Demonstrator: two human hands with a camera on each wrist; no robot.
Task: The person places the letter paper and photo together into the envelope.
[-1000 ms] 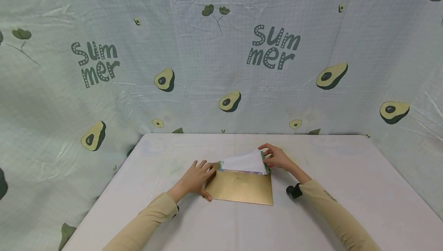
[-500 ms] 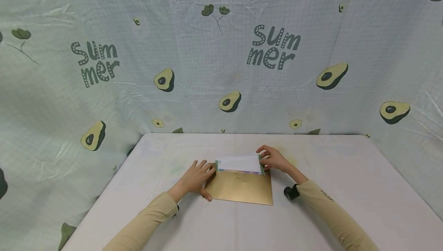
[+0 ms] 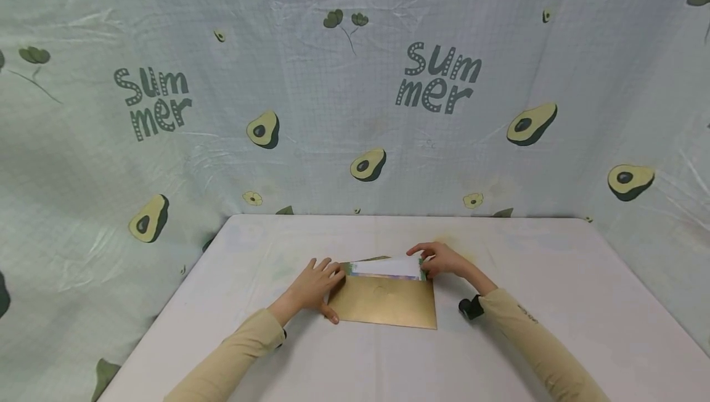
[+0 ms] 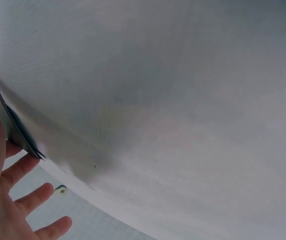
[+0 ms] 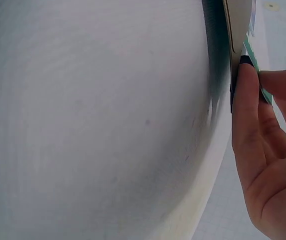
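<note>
A gold envelope [image 3: 383, 303] lies in the middle of the table in the head view, its opening toward the far side. Partly inside it sits a white card [image 3: 386, 267] with green ends and a purple-blue strip along the lower part; its near portion is hidden by the envelope's front. My left hand [image 3: 313, 288] holds the envelope's left edge, thumb at the near corner and fingers at the far one. At the card's right end, my right hand [image 3: 442, 260] pinches the green border [image 5: 266, 95] between thumb and finger, close beside the envelope's edge in the right wrist view.
The white-covered table [image 3: 499, 352] extends around the envelope on every side. Behind it hangs a pale cloth [image 3: 310, 94] printed with avocados and "summer" lettering. A black wrist camera [image 3: 471, 307] sits at my right cuff.
The card has gone lower into the envelope, and less of its white face shows. My right hand has moved nearer with it. The left hand and envelope have stayed in place.
</note>
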